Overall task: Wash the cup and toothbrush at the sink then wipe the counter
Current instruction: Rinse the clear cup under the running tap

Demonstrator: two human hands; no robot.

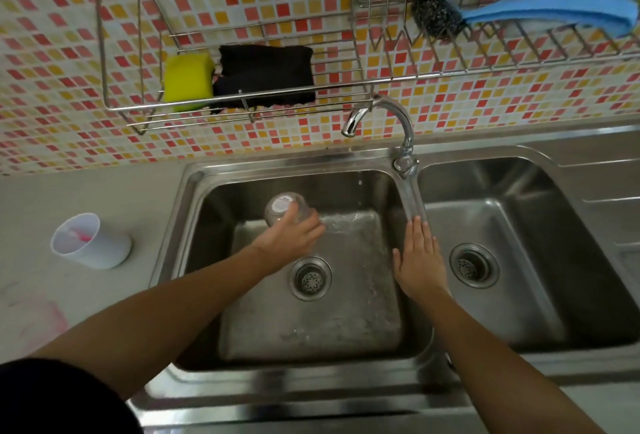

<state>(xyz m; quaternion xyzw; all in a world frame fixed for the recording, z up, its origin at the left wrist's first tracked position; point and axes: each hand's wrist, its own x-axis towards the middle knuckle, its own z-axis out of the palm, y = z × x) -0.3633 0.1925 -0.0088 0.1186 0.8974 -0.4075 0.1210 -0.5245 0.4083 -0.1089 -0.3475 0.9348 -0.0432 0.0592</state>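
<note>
Black sleeve point(52, 399): lower left, on the left arm.
Double stainless-steel sink point(277, 395): two basins, a round strainer drain point(310, 278) in the left one.
Right hand point(420, 260): flat, fingers straight and together, holding nothing; it is above the divider between the basins, fingertips at the end of the long chrome lever handle point(414, 198). Whether they touch cannot be told.
Left hand point(291, 238): over the left basin, fingers wrapped round a clear glass cup point(282, 207), which is tipped with its labelled base toward the camera. Rippled water lies on the basin floor just beside it.
White plastic cup point(100, 250): upright on the grey counter point(69, 295), left of the sink, with a pink toothbrush point(80, 235) inside.
Curved chrome faucet point(398, 118): behind the divider, spout over the left basin.
Wire wall rack point(131, 111): on mosaic tiles; holds a yellow sponge point(188, 82), a black cloth point(266, 75), a dark metal scourer point(433, 13) and a blue cloth point(554, 13).
</note>
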